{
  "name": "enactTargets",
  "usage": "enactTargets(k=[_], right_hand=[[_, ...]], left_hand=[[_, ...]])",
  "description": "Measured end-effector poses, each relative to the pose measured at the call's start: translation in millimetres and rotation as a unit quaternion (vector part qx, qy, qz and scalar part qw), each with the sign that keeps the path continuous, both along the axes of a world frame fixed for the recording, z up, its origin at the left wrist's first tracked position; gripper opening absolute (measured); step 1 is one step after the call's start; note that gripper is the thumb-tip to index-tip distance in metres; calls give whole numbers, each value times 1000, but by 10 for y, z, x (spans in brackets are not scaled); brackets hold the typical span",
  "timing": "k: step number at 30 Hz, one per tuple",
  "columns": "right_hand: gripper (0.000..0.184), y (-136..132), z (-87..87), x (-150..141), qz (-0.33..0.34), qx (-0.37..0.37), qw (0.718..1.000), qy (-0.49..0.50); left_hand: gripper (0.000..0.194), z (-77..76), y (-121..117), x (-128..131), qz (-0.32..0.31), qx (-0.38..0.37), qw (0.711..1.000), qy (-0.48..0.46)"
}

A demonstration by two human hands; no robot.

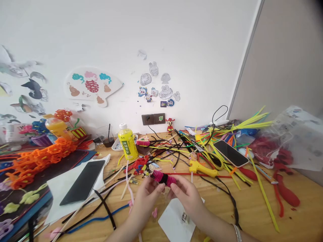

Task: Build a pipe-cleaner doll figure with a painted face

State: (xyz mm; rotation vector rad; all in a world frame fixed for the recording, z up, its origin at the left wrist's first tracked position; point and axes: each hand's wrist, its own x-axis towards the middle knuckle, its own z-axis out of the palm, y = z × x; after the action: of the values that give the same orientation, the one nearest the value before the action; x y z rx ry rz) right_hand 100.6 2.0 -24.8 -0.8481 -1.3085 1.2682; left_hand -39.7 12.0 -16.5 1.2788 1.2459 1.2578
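Between my two hands is a small pipe-cleaner figure [158, 176], with a magenta wrapped body, a black band and a black-white-yellow head pointing up and left. My left hand [148, 195] has its fingers closed around the body below the head. At the body's lower end, my right hand [185, 191] pinches with thumb and fingers. Just behind the figure's head lies a red and blue pipe-cleaner piece [140, 164]. Under my right hand rests a white sheet of paper [174, 222] with a small metal object [185, 217] on it.
A yellow drink bottle [128, 143] stands behind my left hand. A yellow glue gun [203, 168] lies to the right, near a phone [231, 153] and many loose pipe cleaners [263, 191]. On the left are a dark tablet [83, 182] and orange pipe-cleaner flowers [40, 161].
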Motion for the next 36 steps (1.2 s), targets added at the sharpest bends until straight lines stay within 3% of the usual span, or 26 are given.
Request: enactTargets(k=[10, 14, 19, 24, 36], right_hand=[[33, 20, -55, -47, 36, -112, 988, 100], [32, 11, -75, -59, 46, -155, 976, 146], [32, -9, -106, -70, 82, -164, 967, 179], [31, -35, -89, -85, 117, -151, 970, 152], [32, -68, -29, -84, 108, -108, 986, 64]], left_hand=[[24, -4, 21, 26, -2, 18, 1000, -11], [27, 32, 31, 5, -37, 22, 999, -17], [33, 69, 45, -28, 1, 2, 999, -38], [33, 38, 52, -57, -33, -35, 997, -65], [31, 114, 1, -18, -34, -28, 995, -86]])
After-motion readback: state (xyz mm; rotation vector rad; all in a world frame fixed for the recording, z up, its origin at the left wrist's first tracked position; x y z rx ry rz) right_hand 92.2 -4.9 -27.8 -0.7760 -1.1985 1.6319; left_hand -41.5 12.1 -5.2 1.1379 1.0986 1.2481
